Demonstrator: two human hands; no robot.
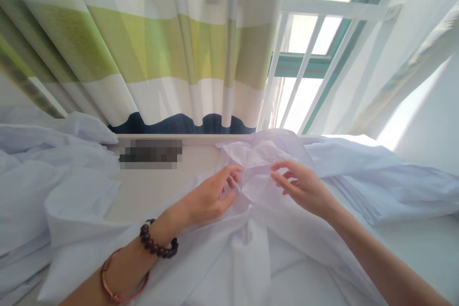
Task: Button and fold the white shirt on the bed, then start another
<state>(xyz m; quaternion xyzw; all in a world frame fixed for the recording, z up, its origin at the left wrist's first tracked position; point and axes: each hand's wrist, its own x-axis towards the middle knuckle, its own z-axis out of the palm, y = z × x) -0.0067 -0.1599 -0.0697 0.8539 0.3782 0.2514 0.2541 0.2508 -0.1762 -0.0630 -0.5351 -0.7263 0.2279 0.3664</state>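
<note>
A white garment with what looks like a collar (pixel 265 172) lies spread and creased in front of me, its lower part reaching to the bottom of the view. My left hand (pixel 218 193) is over the left side of the collar area, fingers curled but apart, with no cloth visibly pinched. On the collar's right side my right hand (pixel 297 181) hovers with bent, parted fingers and nothing seen between them. Whether the fingertips touch the cloth is hard to tell. A dark bead bracelet (pixel 158 244) and a reddish cord bracelet (pixel 111 282) circle my left wrist and forearm.
Heaped white cloth (pixel 71 177) lies at the left, and folded white cloth (pixel 387 177) at the right. A blurred-out dark object (pixel 152 154) sits near the back edge. Beyond hang striped curtains (pixel 143 48) beside a white railing (pixel 322 7) and window.
</note>
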